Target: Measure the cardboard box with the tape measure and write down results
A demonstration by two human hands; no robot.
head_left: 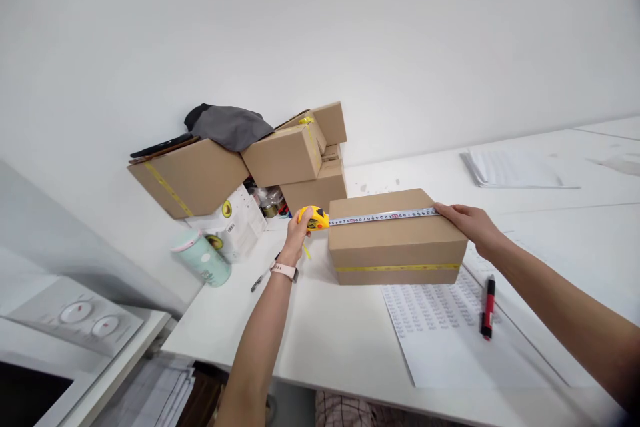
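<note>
A closed cardboard box (395, 257) with a yellow printed strip along its front side rests on the white table (320, 340). My left hand (297, 233), with a watch on its wrist, grips a yellow tape measure (316, 218) just off the box's left end. From it the blade (380, 216) runs out across the top of the box to the right edge. There my right hand (467, 223) pinches the blade's end against the box, the thumb on top. The tip of the blade is hidden under these fingers.
Printed sheets (435, 340) lie under and in front of the box, with a red and black marker (488, 307) on them. Stacked cardboard boxes (285, 157), a grey cloth (230, 125) and a mint tumbler (203, 259) stand left. More papers (515, 168) lie back right.
</note>
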